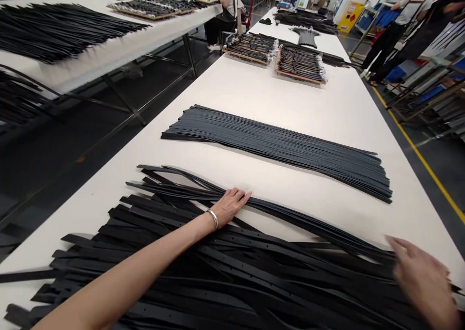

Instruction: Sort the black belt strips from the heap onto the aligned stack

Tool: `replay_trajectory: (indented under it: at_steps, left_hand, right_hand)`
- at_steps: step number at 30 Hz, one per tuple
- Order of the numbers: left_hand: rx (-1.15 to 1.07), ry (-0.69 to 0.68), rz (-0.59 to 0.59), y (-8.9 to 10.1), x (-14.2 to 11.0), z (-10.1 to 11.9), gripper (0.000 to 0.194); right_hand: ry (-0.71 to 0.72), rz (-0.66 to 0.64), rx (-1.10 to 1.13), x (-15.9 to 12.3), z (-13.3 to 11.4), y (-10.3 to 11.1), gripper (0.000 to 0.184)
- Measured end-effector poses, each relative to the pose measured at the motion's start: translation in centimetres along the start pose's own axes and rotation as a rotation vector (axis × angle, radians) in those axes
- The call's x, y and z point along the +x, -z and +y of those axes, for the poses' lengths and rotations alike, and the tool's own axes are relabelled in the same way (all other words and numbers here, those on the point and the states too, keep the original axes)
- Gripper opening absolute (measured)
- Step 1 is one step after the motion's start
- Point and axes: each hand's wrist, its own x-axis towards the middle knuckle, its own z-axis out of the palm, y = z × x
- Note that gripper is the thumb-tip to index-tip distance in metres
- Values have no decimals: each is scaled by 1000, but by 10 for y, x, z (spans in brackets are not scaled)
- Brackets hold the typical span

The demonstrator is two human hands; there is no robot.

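A loose heap of black leather belt straps (203, 257) with punched holes lies crossed and tangled across the near end of the white table (290, 97), some ends hanging past its edge. The left hand (229, 206), a silver bangle (213, 218) on its wrist, lies flat on the far strands with its fingers close together, pinching nothing. The right hand (423, 281), blurred at the lower right, is open with its fingers spread, just over the straps' right-hand ends; whether it touches them is hard to tell. Just beyond the heap, a neat, fanned stack of dark straps (276, 150) lies lengthwise on the table. Farther along sit two wooden trays of bundled straps (300, 64), with more dark straps past them. Another table (72, 63) on the left also carries black straps, a seated person (227, 5) works at its far end, and two standing people (390, 34) are at the upper right, beside a yellow floor line (421, 150).
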Motion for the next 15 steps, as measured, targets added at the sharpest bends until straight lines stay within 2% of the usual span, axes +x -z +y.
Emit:
replay_trajectory:
  at_steps: [1, 4, 6, 7, 9, 12, 15]
  left_hand:
    - [3, 3, -5, 1, 0, 0, 57]
    - [5, 10, -18, 4, 0, 0, 60]
    - [-3, 16, -29, 6, 1, 0, 61]
    - [-7, 19, -35, 7, 2, 0, 61]
    - [-15, 23, -48, 8, 4, 0, 61]
    - [-32, 33, -43, 9, 5, 2, 58]
    - [-57, 52, -11, 11, 4, 7, 43]
  right_hand:
    - [84, -41, 71, 10, -39, 1, 36]
    - [251, -245, 512, 41, -166, 2, 28]
    - [323, -327, 620, 56, -227, 4, 21]
    - [340, -352, 648, 61, -245, 6, 17]
    - [341, -376, 678, 67, -260, 8, 11]
    - [318, -334, 667, 72, -252, 5, 9]
    - [305, -217, 570, 85, -247, -6, 14]
